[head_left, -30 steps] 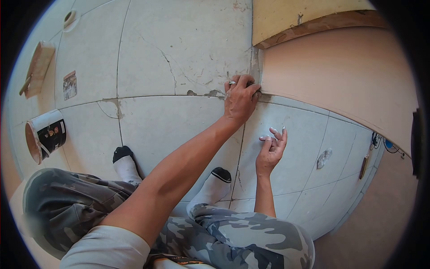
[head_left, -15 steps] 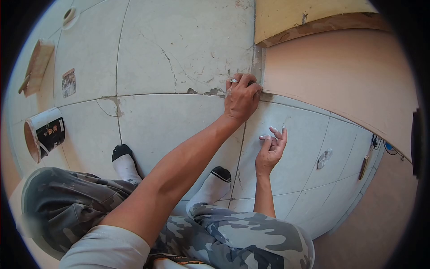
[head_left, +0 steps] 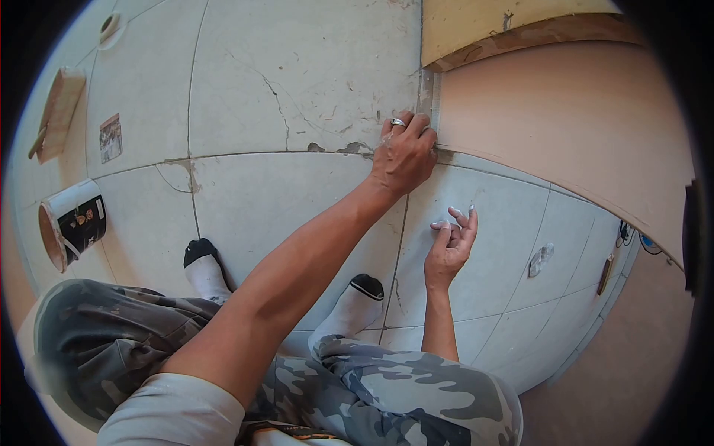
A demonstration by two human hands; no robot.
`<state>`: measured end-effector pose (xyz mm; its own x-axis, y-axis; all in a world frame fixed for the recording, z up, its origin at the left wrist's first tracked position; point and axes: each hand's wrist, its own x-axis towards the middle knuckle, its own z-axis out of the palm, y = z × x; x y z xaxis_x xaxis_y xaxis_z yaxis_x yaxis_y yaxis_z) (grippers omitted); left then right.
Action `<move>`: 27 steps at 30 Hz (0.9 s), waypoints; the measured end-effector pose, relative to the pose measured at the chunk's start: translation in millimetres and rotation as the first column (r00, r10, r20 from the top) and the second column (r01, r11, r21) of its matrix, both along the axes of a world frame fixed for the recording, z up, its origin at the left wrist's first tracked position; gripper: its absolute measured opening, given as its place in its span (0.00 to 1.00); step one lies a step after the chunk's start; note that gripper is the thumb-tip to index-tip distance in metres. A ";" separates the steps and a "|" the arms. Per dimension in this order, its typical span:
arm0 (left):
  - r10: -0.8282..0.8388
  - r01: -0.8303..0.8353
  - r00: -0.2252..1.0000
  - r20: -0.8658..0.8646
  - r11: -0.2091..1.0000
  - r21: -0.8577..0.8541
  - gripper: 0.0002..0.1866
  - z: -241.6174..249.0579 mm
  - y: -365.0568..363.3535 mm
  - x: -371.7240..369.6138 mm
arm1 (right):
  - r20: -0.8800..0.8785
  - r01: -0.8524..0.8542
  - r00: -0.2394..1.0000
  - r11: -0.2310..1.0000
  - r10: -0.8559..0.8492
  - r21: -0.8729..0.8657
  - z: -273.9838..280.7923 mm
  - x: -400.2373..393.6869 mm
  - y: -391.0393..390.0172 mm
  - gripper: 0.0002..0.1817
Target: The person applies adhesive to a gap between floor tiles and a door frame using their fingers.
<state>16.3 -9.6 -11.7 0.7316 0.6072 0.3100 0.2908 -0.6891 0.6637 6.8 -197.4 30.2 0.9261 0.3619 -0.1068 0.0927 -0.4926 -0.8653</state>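
My left hand (head_left: 405,154), with a ring on one finger, is down at the tile joint beside the lower edge of the pinkish wall (head_left: 550,126). Its fingers curl downward and bunch together. Whatever they hold is hidden beneath the hand. Chipped grout (head_left: 352,148) and a long crack show in the floor tile (head_left: 245,82) just left of it. My right hand (head_left: 450,249) hovers above the tiles further right, holding nothing. White paste coats its fingertips, which are loosely bent and apart.
A white and black bucket (head_left: 74,223) lies on its side at the left. Near it are a wooden-looking trough (head_left: 61,115), a small label-like piece (head_left: 111,139) and a tape roll (head_left: 110,28). Crumpled plastic (head_left: 541,260) and a narrow tool (head_left: 605,275) lie at right.
My left hand has turned slightly, and its fingers have shifted a little to the right along the joint. My right hand stays nearly still.
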 end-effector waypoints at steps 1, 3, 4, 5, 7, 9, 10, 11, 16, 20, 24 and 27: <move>-0.018 0.018 1.000 -0.009 1.000 0.019 0.07 1.2 1.4 0.1 | 0.002 0.000 1.000 1.000 0.000 0.001 -0.3 -0.3 -0.4 0.29; -0.037 0.038 0.999 -0.017 0.999 0.037 0.08 2.9 4.4 0.5 | 0.004 0.001 1.000 1.000 -0.001 0.002 -0.6 0.1 -0.6 0.29; -0.045 0.046 0.998 -0.041 0.998 0.038 0.08 3.3 5.9 0.3 | 0.010 -0.003 1.000 1.000 0.003 -0.006 -0.6 0.3 -0.5 0.29; -0.052 0.055 0.996 -0.066 0.998 0.037 0.09 4.1 6.9 0.2 | 0.015 -0.007 1.000 1.000 0.007 -0.015 -0.4 0.4 -0.6 0.29; -0.068 0.071 0.995 -0.070 0.997 0.034 0.09 2.5 7.7 0.0 | 0.016 -0.002 1.000 1.000 0.002 -0.018 -0.3 0.6 -0.5 0.29; -0.083 0.085 0.994 -0.077 0.996 0.030 0.10 1.4 7.9 0.5 | 0.014 0.001 1.000 1.000 0.000 -0.022 -0.1 0.4 -0.2 0.29; -0.087 0.089 0.994 -0.070 0.996 0.023 0.10 1.1 7.8 0.8 | 0.018 -0.002 1.000 1.000 0.003 -0.024 0.3 0.0 0.0 0.29; -0.091 0.093 0.994 -0.063 0.996 0.018 0.09 0.9 7.9 0.9 | 0.021 -0.006 1.000 1.000 0.006 -0.025 0.5 -0.1 0.3 0.29; -0.113 0.113 0.993 -0.035 0.994 -0.002 0.09 0.7 6.8 0.3 | 0.020 -0.006 1.000 1.000 0.007 -0.025 -1.8 0.0 -0.9 0.30; -0.099 0.099 0.995 -0.029 0.995 -0.014 0.09 -0.6 3.2 -1.0 | 0.032 -0.012 0.999 1.000 0.013 -0.018 -4.3 0.3 -2.2 0.30; -0.085 0.085 0.996 -0.019 0.996 -0.015 0.08 -3.4 0.4 -2.2 | 0.014 -0.004 1.000 1.000 0.005 -0.023 -0.9 -0.3 -0.5 0.30; -0.044 0.045 0.999 0.011 0.998 -0.051 0.08 -6.7 -2.8 -3.5 | 0.026 -0.012 1.000 1.000 0.013 -0.016 -1.6 -0.7 -0.8 0.30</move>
<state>12.8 -12.4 -18.4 0.7553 0.5893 0.2867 0.2539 -0.6665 0.7010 6.1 -198.2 28.6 0.9241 0.3717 -0.0884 0.1213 -0.5048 -0.8547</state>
